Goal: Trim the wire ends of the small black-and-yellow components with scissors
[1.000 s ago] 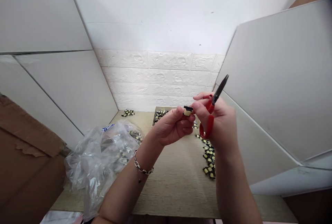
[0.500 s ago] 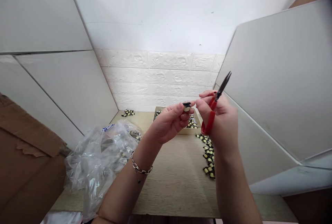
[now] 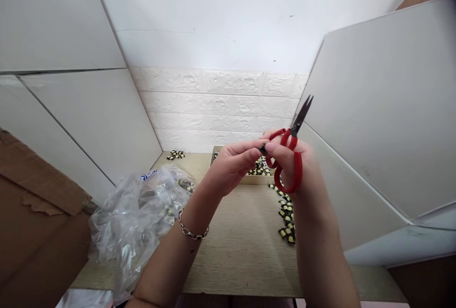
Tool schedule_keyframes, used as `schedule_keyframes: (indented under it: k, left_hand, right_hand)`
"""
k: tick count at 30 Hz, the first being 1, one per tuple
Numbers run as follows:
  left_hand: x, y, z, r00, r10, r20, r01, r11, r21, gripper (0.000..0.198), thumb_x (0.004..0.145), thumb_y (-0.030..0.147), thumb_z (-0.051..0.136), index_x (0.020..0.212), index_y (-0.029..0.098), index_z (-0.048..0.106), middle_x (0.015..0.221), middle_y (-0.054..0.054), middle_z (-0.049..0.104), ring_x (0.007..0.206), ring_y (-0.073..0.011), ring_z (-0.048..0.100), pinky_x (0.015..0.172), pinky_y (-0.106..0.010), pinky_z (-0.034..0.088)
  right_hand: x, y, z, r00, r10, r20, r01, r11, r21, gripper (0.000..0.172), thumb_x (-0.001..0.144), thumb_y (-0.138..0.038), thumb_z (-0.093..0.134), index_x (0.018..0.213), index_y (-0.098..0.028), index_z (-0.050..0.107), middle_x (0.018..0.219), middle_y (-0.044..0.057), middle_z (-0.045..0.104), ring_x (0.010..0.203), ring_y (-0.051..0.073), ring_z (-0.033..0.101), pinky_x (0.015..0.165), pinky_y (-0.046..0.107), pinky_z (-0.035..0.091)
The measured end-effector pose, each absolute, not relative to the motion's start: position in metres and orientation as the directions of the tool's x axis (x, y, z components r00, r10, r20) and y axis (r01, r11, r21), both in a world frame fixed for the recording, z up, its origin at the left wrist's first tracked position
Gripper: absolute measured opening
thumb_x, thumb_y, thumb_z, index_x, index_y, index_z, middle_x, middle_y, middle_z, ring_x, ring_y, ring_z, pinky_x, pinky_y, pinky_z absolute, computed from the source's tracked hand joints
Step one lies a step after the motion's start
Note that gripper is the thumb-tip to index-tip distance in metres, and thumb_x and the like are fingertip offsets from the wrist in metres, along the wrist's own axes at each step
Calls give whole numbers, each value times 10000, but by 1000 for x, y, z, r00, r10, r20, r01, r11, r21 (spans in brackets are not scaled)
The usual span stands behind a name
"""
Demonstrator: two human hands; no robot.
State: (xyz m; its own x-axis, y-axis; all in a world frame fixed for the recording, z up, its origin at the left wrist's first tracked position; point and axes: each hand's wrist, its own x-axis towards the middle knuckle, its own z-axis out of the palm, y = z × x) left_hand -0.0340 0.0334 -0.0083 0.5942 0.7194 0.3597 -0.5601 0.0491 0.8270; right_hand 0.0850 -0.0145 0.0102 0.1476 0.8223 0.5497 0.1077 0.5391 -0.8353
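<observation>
Hands (image 3: 228, 168) | dark part (image 3: 262, 148) pinched between them | scissors (image 3: 294, 132) in right one

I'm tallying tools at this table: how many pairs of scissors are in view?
1: the red-handled scissors, held in the right hand with the tips pointing away from the person. Others could be hidden, perhaps under the plastic bag.

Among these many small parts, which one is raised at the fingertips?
The dark, mostly covered part where the left hand and right hand meet; the other visible parts lie lower, in the box or elsewhere on the table.
</observation>
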Motion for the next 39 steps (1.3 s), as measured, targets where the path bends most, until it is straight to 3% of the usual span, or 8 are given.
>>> schedule_keyframes:
  k: [3, 5, 8, 16, 24, 39]
  left_hand:
    - [-35, 34, -9, 575, 701, 422, -556, -43, 830, 218, 691, 311, 660, 889, 229, 692, 1030, -46, 653, 891, -129, 582, 739, -224, 425]
    - [-35, 34, -8, 567, 691, 448, -543, -95, 834, 214, 705, 301, 648, 907, 240, 687, 1102, -45, 627, 1065, -181, 533, 843, -264, 409]
    - [-36, 34, -8, 551, 690, 469, -530, -145, 836, 213, 712, 286, 643, 916, 237, 683, 1122, -46, 617, 1175, -207, 459, 942, -303, 369]
    - [-38, 34, -7, 511, 694, 508, -499, -242, 832, 191, 715, 256, 639, 900, 244, 684, 1109, -20, 626, 1168, -195, 472, 1020, -344, 314]
    - [-38, 33, -6, 450, 716, 533, -476, -313, 822, 186, 670, 252, 675, 852, 229, 699, 990, -43, 670, 1116, -210, 506, 965, -353, 361]
    - [-37, 33, -6, 434, 721, 541, -467, -333, 819, 179, 659, 254, 682, 835, 233, 706, 911, -41, 674, 1028, -192, 538, 919, -333, 387]
  right_hand:
    - [85, -13, 10, 142, 842, 521, 63, 517, -854, 160, 713, -263, 555, 577, -182, 529, 803, -7, 573, 728, 127, 539, 625, 263, 445]
    - [85, -11, 11, 130, 857, 498, 37, 498, -867, 153, 705, -275, 553, 582, -186, 532, 788, -3, 580, 718, 131, 539, 619, 266, 444]
    - [86, -8, 10, 103, 860, 499, 9, 501, -865, 156, 707, -276, 549, 580, -187, 526, 809, -1, 591, 725, 134, 535, 636, 274, 436]
    - [83, -6, 9, 70, 844, 532, -48, 536, -843, 204, 727, -253, 534, 540, -189, 482, 750, -9, 568, 751, 140, 539, 681, 278, 437]
    - [83, -6, 8, 55, 854, 517, -61, 520, -852, 199, 714, -257, 506, 535, -192, 448, 779, 2, 566, 787, 154, 545, 689, 290, 462]
    - [86, 0, 6, 7, 807, 590, -18, 590, -807, 234, 710, -278, 499, 514, -204, 395, 655, 1, 489, 822, 198, 544, 733, 359, 455]
